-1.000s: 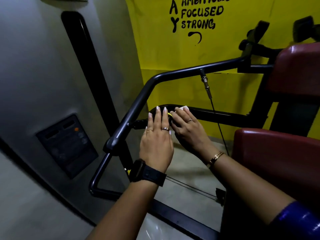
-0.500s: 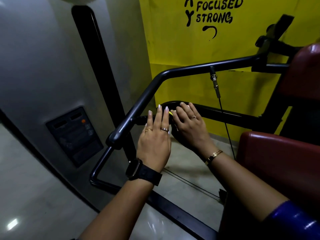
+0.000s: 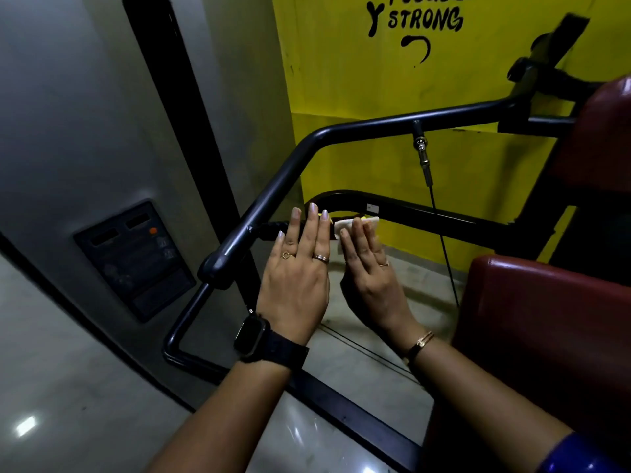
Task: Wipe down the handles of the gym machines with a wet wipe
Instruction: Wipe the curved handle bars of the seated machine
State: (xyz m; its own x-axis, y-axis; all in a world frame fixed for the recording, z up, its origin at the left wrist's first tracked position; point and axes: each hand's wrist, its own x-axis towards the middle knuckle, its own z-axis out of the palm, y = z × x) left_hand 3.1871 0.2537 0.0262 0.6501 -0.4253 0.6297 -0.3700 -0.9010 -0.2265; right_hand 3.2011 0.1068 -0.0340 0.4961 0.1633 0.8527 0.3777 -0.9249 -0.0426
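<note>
Two hands met at the machine's black handle (image 3: 271, 230): the left hand (image 3: 293, 285) lay across it, grip open, while the right hand (image 3: 368, 281), flat-fingered too, pressed the wet wipe (image 3: 339, 226), likely limp, light and easily bunched, against the bar.

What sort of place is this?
Most likely a gym: a weight machine's black steel arm, its cable, a red padded seat, and a yellow wall painted with the word STRONG.
</note>
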